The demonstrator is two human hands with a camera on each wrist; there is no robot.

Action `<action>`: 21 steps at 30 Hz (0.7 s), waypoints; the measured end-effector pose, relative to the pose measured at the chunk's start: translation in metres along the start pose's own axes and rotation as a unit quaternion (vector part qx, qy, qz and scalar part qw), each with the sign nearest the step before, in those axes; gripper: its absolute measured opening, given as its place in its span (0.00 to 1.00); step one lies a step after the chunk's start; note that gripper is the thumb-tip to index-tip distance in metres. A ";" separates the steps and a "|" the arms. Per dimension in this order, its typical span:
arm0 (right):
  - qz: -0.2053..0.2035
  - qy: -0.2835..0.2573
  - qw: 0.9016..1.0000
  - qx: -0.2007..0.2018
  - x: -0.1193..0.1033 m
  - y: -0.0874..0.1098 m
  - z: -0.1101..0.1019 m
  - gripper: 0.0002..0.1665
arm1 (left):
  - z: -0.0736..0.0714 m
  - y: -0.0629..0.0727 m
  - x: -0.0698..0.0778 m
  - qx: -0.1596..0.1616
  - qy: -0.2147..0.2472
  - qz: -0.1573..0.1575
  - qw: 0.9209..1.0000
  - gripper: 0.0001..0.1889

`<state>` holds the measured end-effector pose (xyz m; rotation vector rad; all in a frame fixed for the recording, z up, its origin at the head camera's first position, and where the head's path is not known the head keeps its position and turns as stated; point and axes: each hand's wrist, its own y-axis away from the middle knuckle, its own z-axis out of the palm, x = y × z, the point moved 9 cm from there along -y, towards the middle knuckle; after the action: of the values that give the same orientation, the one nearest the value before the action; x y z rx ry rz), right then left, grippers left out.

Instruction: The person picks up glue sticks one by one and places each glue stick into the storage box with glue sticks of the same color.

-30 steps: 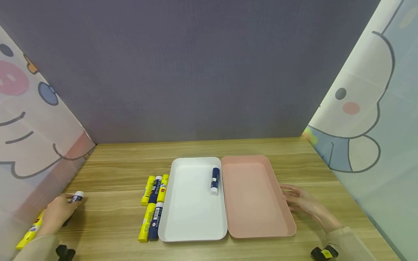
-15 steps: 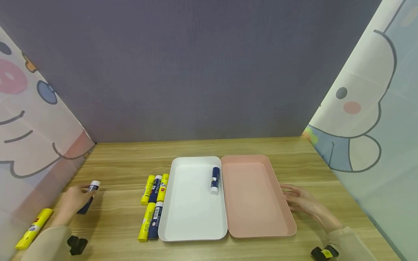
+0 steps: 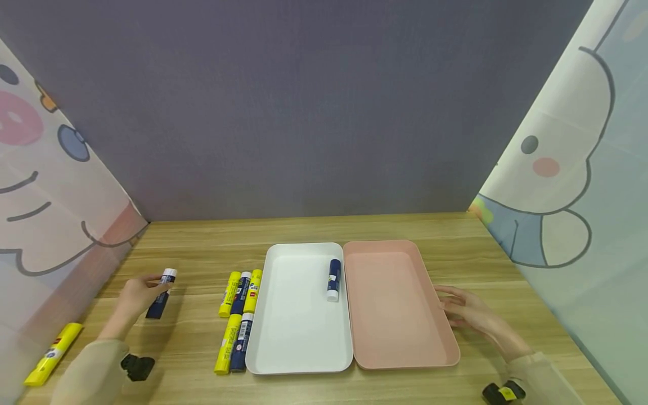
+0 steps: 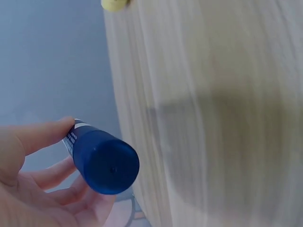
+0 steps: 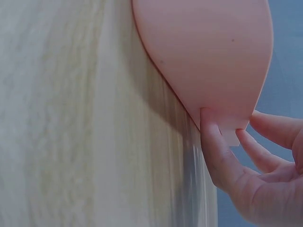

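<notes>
A dark grey panel stands behind a wood-grain desk, with cartoon-printed panels at either side: on the left panel, a pink snout.

At the far left of the desk, a yellow stick lies slanted beside the sleeve of the left arm. The left of the two hands, the left hand, pinches a blue stick between thumb and fingers, tilted, its white cap pointing away from the person; it appears raised, and a shadow falls on the desk near it.

Next come five sticks close together: in the farther row a yellow one, a blue one and a yellow one; in the nearer row a yellow one and a blue one, just beside the white tray. Inside that tray one capped stick, blue, lies near the right wall, white cap towards the person.

The pink tray sits right against it, its floor showing throughout. The right hand has its digits apart, tips touching the pink tray's right wall. On the right panel is a white cartoon figure.
</notes>
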<state>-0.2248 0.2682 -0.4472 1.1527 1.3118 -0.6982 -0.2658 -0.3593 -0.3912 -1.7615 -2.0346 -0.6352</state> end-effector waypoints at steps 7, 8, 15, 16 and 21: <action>-0.003 -0.008 1.000 -0.004 -0.001 0.001 0.000 0.33 | 0.011 -0.002 0.013 -0.026 0.062 -0.019 0.998 0.33; -0.004 -0.010 1.000 -0.006 -0.001 0.001 0.000 0.33 | 0.013 -0.003 0.014 -0.026 0.067 -0.020 0.997 0.33; -0.009 -0.017 1.000 -0.010 0.001 0.000 0.000 0.33 | 0.029 -0.022 0.011 -0.030 0.122 -0.020 0.992 0.34; -0.009 -0.019 1.000 -0.011 0.001 0.000 0.000 0.32 | 0.033 -0.027 0.006 -0.030 0.132 -0.023 0.991 0.34; -0.008 -0.024 1.000 -0.015 0.001 0.000 0.000 0.32 | 0.047 -0.038 0.006 -0.039 0.164 -0.033 0.985 0.38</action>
<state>-0.2244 0.2682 -0.4478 1.0965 1.2887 -0.7102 -0.3035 -0.3323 -0.4297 -1.5150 -1.8672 -0.9680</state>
